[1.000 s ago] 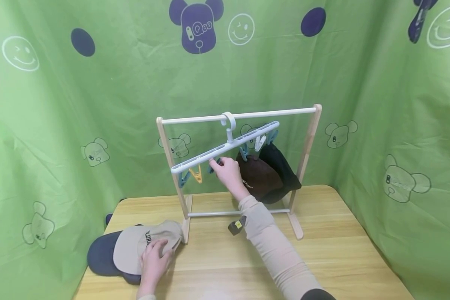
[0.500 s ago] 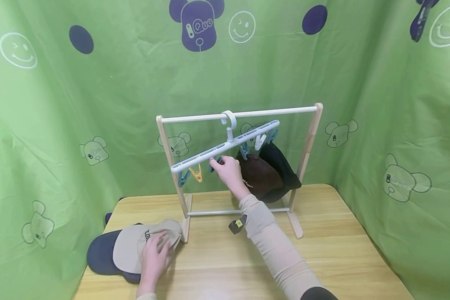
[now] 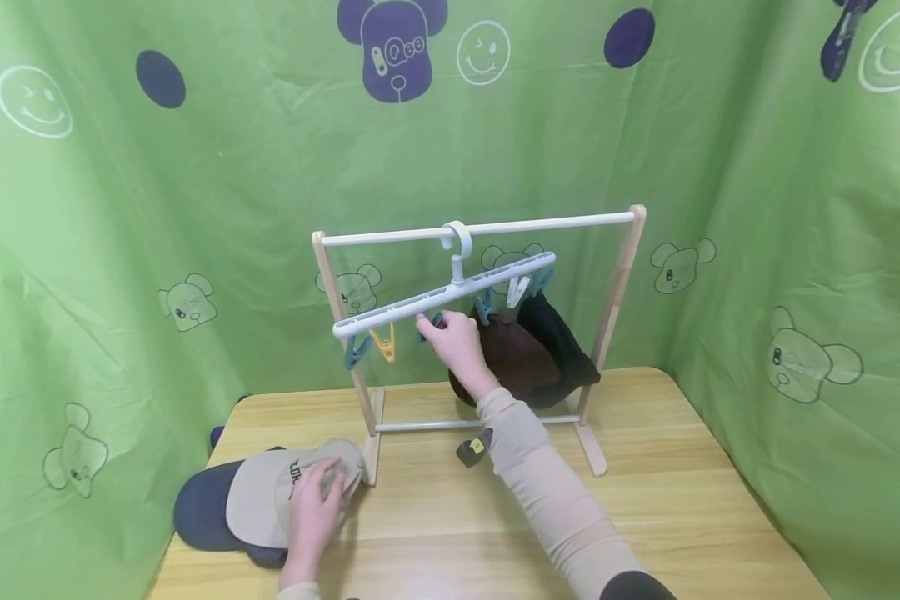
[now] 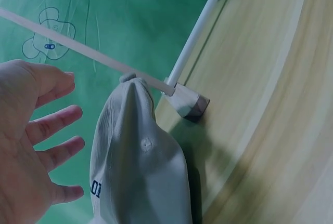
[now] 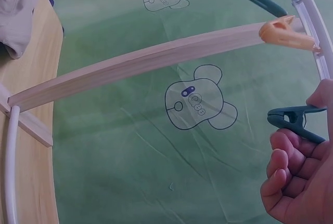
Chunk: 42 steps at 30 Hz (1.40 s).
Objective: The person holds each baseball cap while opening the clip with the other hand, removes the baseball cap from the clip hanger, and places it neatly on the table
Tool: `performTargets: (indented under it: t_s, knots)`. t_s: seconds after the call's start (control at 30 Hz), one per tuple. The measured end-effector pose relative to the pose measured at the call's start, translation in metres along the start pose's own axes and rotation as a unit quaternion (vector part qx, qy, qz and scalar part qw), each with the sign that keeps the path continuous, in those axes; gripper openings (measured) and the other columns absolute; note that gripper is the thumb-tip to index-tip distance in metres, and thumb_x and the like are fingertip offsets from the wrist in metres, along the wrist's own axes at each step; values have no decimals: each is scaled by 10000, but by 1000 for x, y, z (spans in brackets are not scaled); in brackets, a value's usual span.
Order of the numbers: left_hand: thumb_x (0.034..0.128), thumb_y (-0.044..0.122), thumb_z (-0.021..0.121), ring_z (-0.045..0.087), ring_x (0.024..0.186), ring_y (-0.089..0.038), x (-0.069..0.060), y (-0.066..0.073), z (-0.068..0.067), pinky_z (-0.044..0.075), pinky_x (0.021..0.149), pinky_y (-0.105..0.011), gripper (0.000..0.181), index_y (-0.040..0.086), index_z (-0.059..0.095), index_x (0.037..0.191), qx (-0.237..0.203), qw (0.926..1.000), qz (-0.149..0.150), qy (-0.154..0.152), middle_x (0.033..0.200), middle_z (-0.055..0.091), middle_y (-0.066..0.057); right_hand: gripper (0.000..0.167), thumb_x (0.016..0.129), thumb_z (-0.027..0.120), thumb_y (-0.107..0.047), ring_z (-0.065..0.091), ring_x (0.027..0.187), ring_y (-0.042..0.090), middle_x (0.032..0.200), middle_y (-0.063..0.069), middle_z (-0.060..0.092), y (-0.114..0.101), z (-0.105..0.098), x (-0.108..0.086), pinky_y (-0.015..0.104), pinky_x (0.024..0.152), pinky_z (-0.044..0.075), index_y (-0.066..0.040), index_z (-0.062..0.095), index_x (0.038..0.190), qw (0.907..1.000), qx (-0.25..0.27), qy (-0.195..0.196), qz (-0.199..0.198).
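My right hand (image 3: 453,343) pinches a dark teal clothes peg (image 5: 294,120) under the pale hanger (image 3: 450,293), between thumb and fingers. A yellow peg (image 3: 385,343) and another teal peg (image 3: 356,352) hang nearer the hanger's left end. From its right half hangs a dark brown cap (image 3: 513,358) with a black part behind it, by teal and white pegs. My left hand (image 3: 313,508) hovers by the beige cap (image 3: 258,504) with a navy brim on the table. In the left wrist view its fingers (image 4: 57,125) are spread and apart from the cap's crown (image 4: 140,156).
The hanger's hook (image 3: 459,239) sits on the white top bar (image 3: 555,226) of a small wooden rack (image 3: 621,287). A small black object with a yellow label (image 3: 474,448) is beside my right forearm. Green printed curtains (image 3: 270,167) surround the wooden table (image 3: 682,500).
The hanger has tilted back towards level: its left end rose and its right end sank, with the brown cap lower. My left hand has shifted slightly up and right from the beige cap.
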<state>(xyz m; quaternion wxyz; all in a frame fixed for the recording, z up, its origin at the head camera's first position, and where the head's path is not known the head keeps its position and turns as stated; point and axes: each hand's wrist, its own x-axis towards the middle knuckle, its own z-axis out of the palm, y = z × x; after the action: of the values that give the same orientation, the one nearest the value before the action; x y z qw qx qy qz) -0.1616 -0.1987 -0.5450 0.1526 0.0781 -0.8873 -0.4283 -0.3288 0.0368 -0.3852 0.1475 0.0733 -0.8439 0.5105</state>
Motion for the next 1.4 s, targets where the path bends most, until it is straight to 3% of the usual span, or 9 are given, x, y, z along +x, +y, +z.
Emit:
performTargets:
  t_s: [0.17, 0.37, 0.73, 1.1, 1.4]
  knots:
    - [932, 142, 630, 471, 1304, -378, 1, 6, 3, 329, 1117, -587, 348, 62, 607, 1270, -103, 9999, 3, -39, 1358, 561, -192, 427, 868, 611, -432, 449, 445, 122, 489, -28, 522, -3, -1, 0, 236, 434, 335, -146, 514, 567, 10000, -4, -9, -60]
    - [917, 124, 643, 501, 1272, -395, 5, 16, 9, 347, 1095, -611, 350, 42, 614, 1255, -289, 9993, 249, -22, 1331, 579, -207, 427, 865, 611, -437, 443, 445, 123, 488, -33, 517, -5, -2, 0, 240, 432, 340, -151, 513, 563, 10000, -39, -12, -71]
    - [907, 111, 656, 548, 1241, -340, 17, 30, 19, 400, 1094, -538, 315, 91, 645, 1222, -331, 9975, 615, 69, 1280, 628, -145, 438, 874, 624, -430, 470, 461, 136, 495, -16, 546, -6, -2, -1, 249, 458, 358, -138, 537, 559, 9997, -138, 34, -207]
    - [921, 166, 645, 518, 1287, -339, 23, 42, 22, 386, 1114, -530, 338, 96, 623, 1251, -350, 9976, 601, -74, 1335, 591, -152, 433, 856, 644, -423, 449, 461, 135, 489, -24, 523, -13, -6, -1, 247, 456, 352, -135, 520, 558, 9992, -322, 11, -227]
    - [924, 143, 637, 506, 1297, -345, 29, 50, 25, 363, 1127, -538, 335, 104, 620, 1257, -395, 9957, 831, -99, 1351, 580, -153, 396, 873, 639, -392, 466, 509, 147, 528, -16, 529, -11, -4, -2, 248, 505, 376, -126, 549, 593, 9973, -567, 15, -458]
